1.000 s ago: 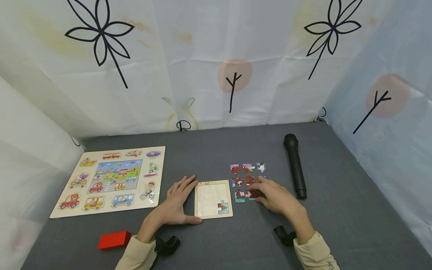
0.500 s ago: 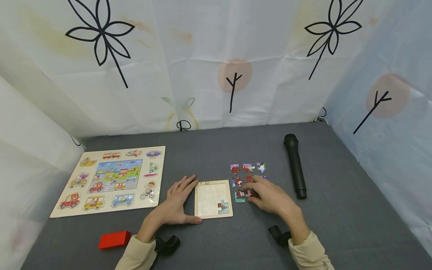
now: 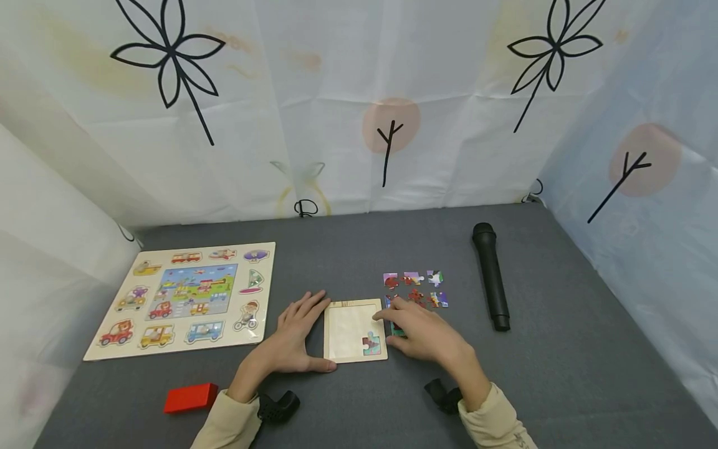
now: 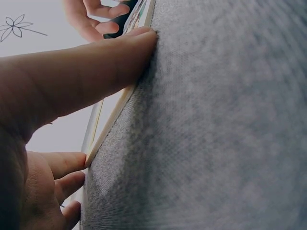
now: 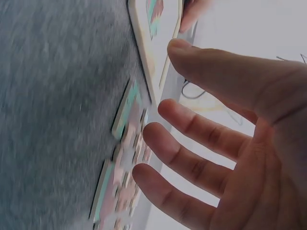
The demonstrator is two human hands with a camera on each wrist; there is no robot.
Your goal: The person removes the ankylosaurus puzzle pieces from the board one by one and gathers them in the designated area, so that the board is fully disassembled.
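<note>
My left hand [image 3: 291,333] lies spread along the left side of a square wooden puzzle frame [image 3: 344,333]. Its thumb touches the near left corner and its fingertips reach the far left corner. One jigsaw piece [image 3: 371,344] sits in the frame's near right corner. My right hand [image 3: 429,333] hovers at the frame's right edge, its fingers gently bent. In the right wrist view nothing shows between the thumb and the visible fingers. Loose jigsaw pieces [image 3: 416,296] lie in rows beyond and under the right hand, which hides some of them; several also show in the right wrist view.
A peg puzzle board [image 3: 204,299] with vehicle pictures lies at the left. A red block [image 3: 191,398] is near the left sleeve. To the right of the loose pieces lies a black microphone [image 3: 491,277]. Printed cloth walls stand behind and at both sides of the grey table.
My right hand has moved left from over the loose pieces to the frame's right edge, uncovering pieces on the right. The left hand and the frame stay in place.
</note>
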